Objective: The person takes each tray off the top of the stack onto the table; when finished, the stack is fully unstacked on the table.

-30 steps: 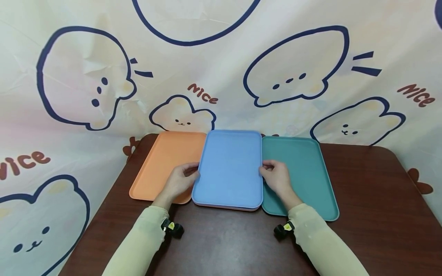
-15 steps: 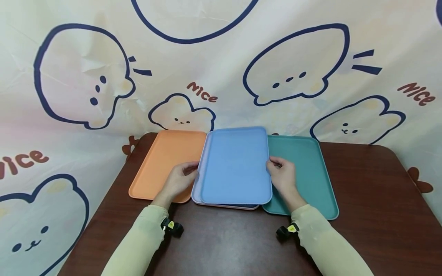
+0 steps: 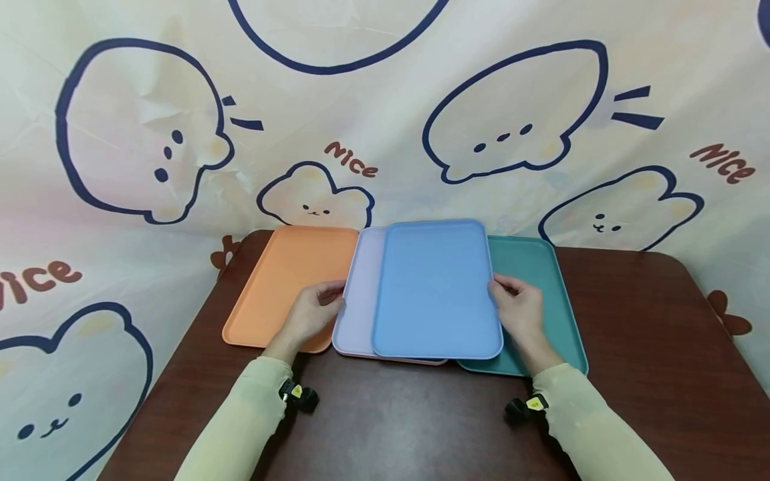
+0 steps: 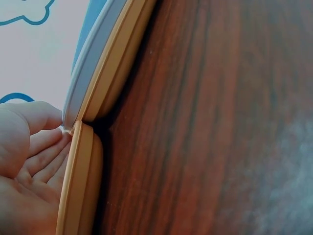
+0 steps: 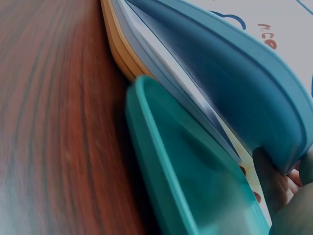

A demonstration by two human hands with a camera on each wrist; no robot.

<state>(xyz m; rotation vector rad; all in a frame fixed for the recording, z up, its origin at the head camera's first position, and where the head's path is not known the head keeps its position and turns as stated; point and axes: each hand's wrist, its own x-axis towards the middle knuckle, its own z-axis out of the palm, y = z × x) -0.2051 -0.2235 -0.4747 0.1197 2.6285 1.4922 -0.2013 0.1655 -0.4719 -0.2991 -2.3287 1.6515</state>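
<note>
In the head view my right hand (image 3: pixel 522 312) pinches the right edge of a blue tray (image 3: pixel 436 294). That tray is tilted, its right side raised, as the right wrist view shows its underside (image 5: pixel 230 73). Beneath it a lavender tray (image 3: pixel 358 307) shows along the left, lying on orange-toned trays (image 4: pixel 115 68). My left hand (image 3: pixel 309 310) pinches the lavender tray's left rim, thumb on the rim and fingers below. To the left lies an orange tray (image 3: pixel 289 280), partly under my left hand. A teal tray (image 3: pixel 541 267) lies on the right, partly covered by the blue tray and my right hand.
The trays lie on a dark brown wooden table (image 3: pixel 397 421) with rounded back corners. Right behind it hangs a pale cloth (image 3: pixel 397 100) printed with cartoon animals. Small black cameras (image 3: pixel 305 399) are strapped to both wrists.
My right hand has drawn the blue tray to the right and raised its right side. The lavender tray beneath is now exposed on the left. My left hand has stayed in place.
</note>
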